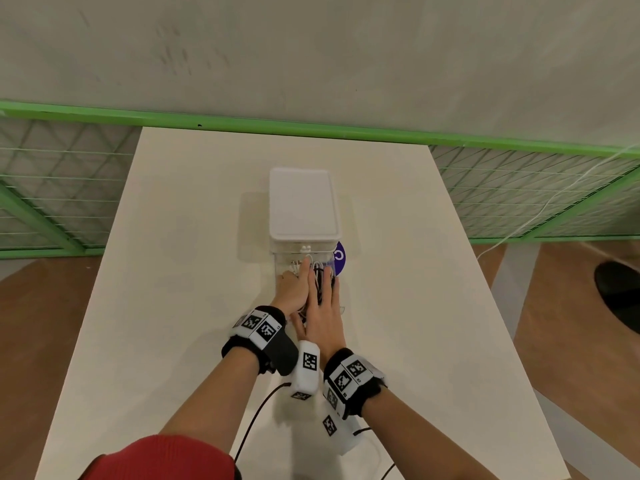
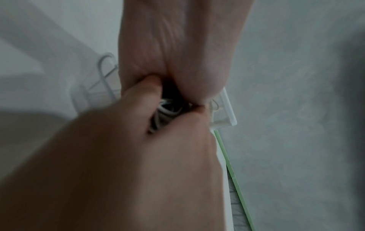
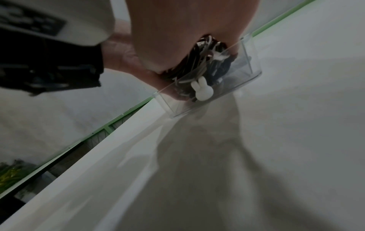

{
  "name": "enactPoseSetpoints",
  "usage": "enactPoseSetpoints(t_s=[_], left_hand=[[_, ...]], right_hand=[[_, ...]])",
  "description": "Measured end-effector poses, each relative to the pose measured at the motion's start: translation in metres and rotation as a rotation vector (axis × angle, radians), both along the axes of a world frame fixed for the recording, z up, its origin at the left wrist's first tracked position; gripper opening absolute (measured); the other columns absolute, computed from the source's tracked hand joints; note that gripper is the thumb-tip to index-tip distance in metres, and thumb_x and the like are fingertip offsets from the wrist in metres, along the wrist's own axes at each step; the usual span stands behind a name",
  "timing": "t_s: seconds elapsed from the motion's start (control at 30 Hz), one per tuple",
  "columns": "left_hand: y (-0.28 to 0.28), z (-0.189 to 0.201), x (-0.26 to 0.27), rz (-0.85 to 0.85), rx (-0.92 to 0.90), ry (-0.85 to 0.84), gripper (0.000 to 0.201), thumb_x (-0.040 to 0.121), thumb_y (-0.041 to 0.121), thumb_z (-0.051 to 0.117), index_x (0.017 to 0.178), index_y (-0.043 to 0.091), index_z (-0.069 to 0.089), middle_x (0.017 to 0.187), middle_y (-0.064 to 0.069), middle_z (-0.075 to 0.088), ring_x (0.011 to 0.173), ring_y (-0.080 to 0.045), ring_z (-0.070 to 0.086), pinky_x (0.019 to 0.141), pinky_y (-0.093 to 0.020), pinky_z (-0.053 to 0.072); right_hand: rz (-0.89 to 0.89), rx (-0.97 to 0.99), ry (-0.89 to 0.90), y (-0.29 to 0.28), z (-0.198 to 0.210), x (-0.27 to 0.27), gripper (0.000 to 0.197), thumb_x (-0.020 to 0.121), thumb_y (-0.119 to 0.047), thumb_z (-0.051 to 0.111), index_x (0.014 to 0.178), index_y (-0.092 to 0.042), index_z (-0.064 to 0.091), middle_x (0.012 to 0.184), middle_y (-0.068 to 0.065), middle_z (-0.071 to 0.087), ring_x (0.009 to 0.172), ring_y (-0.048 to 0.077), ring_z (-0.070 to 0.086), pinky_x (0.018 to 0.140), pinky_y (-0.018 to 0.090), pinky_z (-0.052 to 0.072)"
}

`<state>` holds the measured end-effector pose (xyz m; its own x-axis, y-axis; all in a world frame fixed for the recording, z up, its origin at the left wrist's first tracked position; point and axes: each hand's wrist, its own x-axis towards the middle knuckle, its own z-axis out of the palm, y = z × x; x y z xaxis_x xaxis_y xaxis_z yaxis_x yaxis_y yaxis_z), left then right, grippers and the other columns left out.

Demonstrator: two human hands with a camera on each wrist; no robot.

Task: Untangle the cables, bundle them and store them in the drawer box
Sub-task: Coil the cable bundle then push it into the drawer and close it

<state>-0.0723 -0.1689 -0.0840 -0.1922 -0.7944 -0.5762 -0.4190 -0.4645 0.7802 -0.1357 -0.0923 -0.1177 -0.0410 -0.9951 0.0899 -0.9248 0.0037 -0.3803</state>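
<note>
The drawer box has a white lid and stands mid-table with its clear drawer pulled out toward me. A mass of black and white cables lies in the drawer. My left hand reaches in from the left. In the left wrist view its fingers and thumb curl round white cable loops. My right hand lies flat on the cables, fingers straight, palm pressing down. A white bunny-shaped knob sits on the drawer's front wall.
A purple round sticker lies on the cream table right of the drawer. A green mesh fence runs behind and beside the table. A dark object sits on the floor at the right. Thin camera leads trail near the front edge.
</note>
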Motion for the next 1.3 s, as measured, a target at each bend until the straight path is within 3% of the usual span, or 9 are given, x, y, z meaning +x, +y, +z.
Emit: enactPoseSetpoints(t_s=[0.1,0.3,0.43,0.57,0.77,0.83,0.9,1.0,1.3], left_hand=[[0.002,-0.001,0.001,0.0,0.079,0.002,0.075,0.091,0.064,0.029,0.114,-0.002,0.057,0.103,-0.014,0.066,0.095,-0.023,0.061,0.097,-0.037,0.046],[0.016,-0.002,-0.001,0.103,0.118,0.058,0.082,0.087,0.062,0.043,0.139,0.004,0.017,0.135,-0.014,0.042,0.119,-0.025,0.049,0.105,-0.038,0.04],[0.02,0.015,-0.003,-0.092,-0.041,-0.28,0.056,0.101,0.031,0.029,0.144,0.0,0.011,0.141,-0.027,0.033,0.127,-0.042,0.036,0.111,-0.049,0.026],[0.028,0.037,0.005,-0.532,-0.376,-0.629,0.037,0.098,0.007,0.027,0.13,-0.006,0.038,0.13,-0.023,0.046,0.118,-0.04,0.046,0.102,-0.046,0.033],[-0.005,0.083,0.023,-0.255,-0.709,-0.615,0.028,0.097,0.025,0.043,0.092,0.004,0.061,0.09,-0.011,0.064,0.085,-0.028,0.062,0.074,-0.036,0.05],[-0.018,0.092,0.022,-0.248,-0.902,-0.565,0.025,0.095,0.027,0.048,0.108,0.011,0.061,0.107,-0.009,0.064,0.101,-0.025,0.058,0.088,-0.038,0.045],[-0.028,0.082,0.021,-0.49,-0.858,-0.559,0.057,0.089,0.042,0.055,0.14,0.025,0.037,0.145,-0.009,0.038,0.136,-0.026,0.03,0.11,-0.051,0.02],[-0.036,0.052,0.021,-0.721,-0.679,-0.609,0.082,0.082,0.063,0.05,0.147,0.04,0.006,0.158,-0.008,-0.006,0.144,-0.035,-0.011,0.11,-0.064,0.002],[-0.031,0.028,0.02,-0.594,-0.907,-0.668,0.048,0.101,0.031,0.033,0.145,0.042,0.019,0.157,-0.009,0.007,0.144,-0.036,0.001,0.109,-0.058,0.019]], right_hand=[[-0.084,0.001,0.06,0.004,-0.001,0.007,0.069,0.09,-0.044,0.037,0.144,-0.003,0.021,0.146,0.025,0.032,0.136,0.041,0.029,0.109,0.053,0.031],[-0.194,0.03,0.048,0.014,-0.003,0.014,0.067,0.083,-0.042,0.04,0.139,-0.006,0.035,0.14,0.024,0.043,0.124,0.044,0.046,0.098,0.047,0.044],[-0.16,0.049,0.051,0.011,-0.014,0.014,0.065,0.094,-0.041,0.033,0.147,-0.008,0.018,0.152,0.021,0.022,0.139,0.041,0.022,0.111,0.05,0.031],[-0.174,0.024,0.019,0.014,-0.007,0.018,0.059,0.091,-0.031,0.045,0.143,-0.01,0.03,0.147,0.025,0.03,0.132,0.049,0.032,0.099,0.052,0.041],[-0.182,0.004,0.029,0.013,-0.004,0.02,0.058,0.089,-0.028,0.035,0.144,-0.012,0.025,0.145,0.025,0.034,0.13,0.049,0.034,0.098,0.055,0.043],[-0.173,0.019,0.02,0.014,-0.002,0.021,0.061,0.088,-0.021,0.045,0.144,-0.013,0.022,0.147,0.026,0.031,0.132,0.051,0.03,0.102,0.058,0.037],[-0.147,0.034,0.039,0.015,-0.002,0.019,0.057,0.087,-0.016,0.04,0.142,-0.012,0.027,0.146,0.027,0.031,0.132,0.051,0.029,0.101,0.06,0.037],[-0.113,0.062,0.028,0.013,-0.001,0.013,0.054,0.089,-0.017,0.032,0.142,-0.014,0.025,0.148,0.026,0.027,0.136,0.05,0.022,0.105,0.059,0.033],[-0.139,0.184,0.056,-0.015,0.001,0.013,0.058,0.094,-0.01,0.043,0.144,0.002,0.016,0.153,0.024,0.012,0.141,0.045,0.005,0.115,0.054,0.019]])
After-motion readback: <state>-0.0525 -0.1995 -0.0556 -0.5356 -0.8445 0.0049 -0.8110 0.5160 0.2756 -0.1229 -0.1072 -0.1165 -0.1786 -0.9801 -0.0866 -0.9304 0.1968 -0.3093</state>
